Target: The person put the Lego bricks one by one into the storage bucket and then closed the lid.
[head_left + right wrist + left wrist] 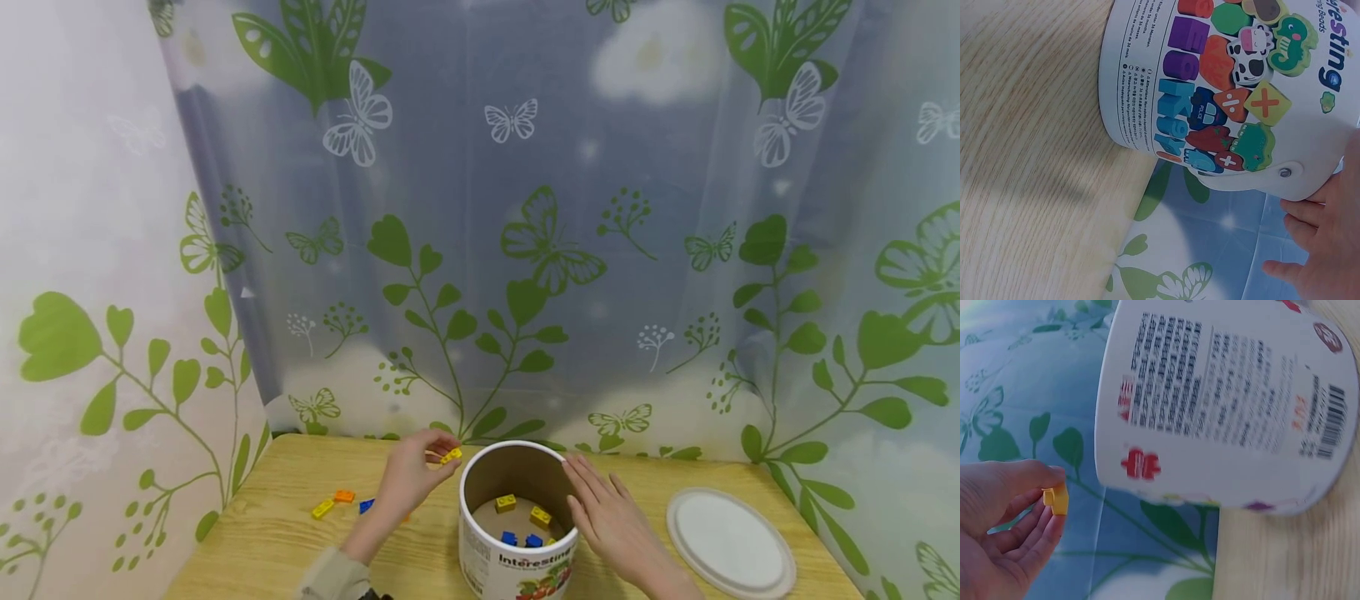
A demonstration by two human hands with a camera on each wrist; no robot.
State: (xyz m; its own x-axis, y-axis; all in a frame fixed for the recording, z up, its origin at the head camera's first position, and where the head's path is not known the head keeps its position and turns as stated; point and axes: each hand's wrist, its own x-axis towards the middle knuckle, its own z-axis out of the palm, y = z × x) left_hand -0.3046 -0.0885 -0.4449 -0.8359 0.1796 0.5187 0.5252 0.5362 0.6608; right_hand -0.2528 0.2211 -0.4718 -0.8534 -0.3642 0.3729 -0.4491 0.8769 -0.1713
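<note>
A yellow toy brick [451, 456] is pinched between the thumb and fingers of my left hand [417, 471], just left of the bucket's rim. The same brick [1057, 499] shows at the fingertips in the left wrist view. The white printed bucket [480, 546] stands on the table with its top uncovered. Inside lie several yellow bricks [506, 503] and blue bricks [533, 541]; the near wall hides part of its floor. My right hand [618, 521] rests against the bucket's right rim with fingers fairly straight. In the right wrist view, those fingers [1304, 212] touch the side near the handle rivet.
Left of the bucket, a yellow brick [322, 509], an orange brick [344, 496] and a blue brick [366, 506] lie on the wooden table [262, 533]. Another orange piece is partly hidden by my left wrist. A round white lid [731, 542] lies at the right. A patterned curtain hangs behind.
</note>
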